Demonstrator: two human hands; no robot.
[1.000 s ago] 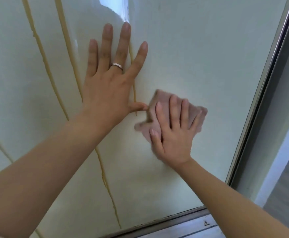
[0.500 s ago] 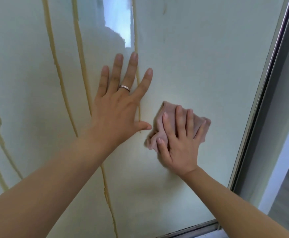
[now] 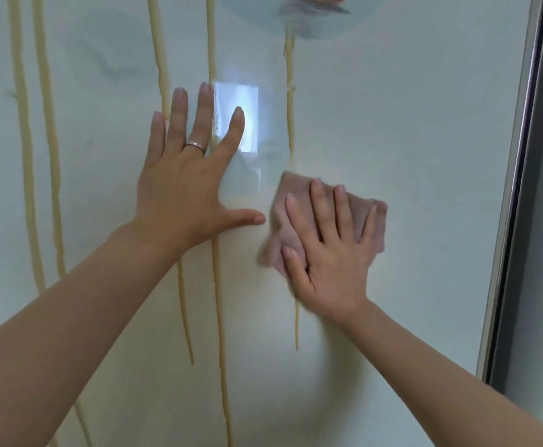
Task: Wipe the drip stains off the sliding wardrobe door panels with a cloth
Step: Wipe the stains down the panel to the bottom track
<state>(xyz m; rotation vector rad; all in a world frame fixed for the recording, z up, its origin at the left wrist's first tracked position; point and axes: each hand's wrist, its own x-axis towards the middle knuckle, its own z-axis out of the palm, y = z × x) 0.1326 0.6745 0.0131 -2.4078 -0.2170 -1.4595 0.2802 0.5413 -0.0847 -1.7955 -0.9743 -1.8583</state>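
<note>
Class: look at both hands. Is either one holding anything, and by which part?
The right hand presses the cloth flat against the door panel, fingers across its middle, no curled grip. The left hand holds nothing.

Home interior, glossy sliding wardrobe door (image 3: 392, 124), metal frame (image 3: 518, 156)

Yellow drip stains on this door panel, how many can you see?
5 at least: two yellow drip stains at far left, one behind the left hand's fingers, one beside its index finger, one running under the pink cloth. More may lie outside view.
</note>
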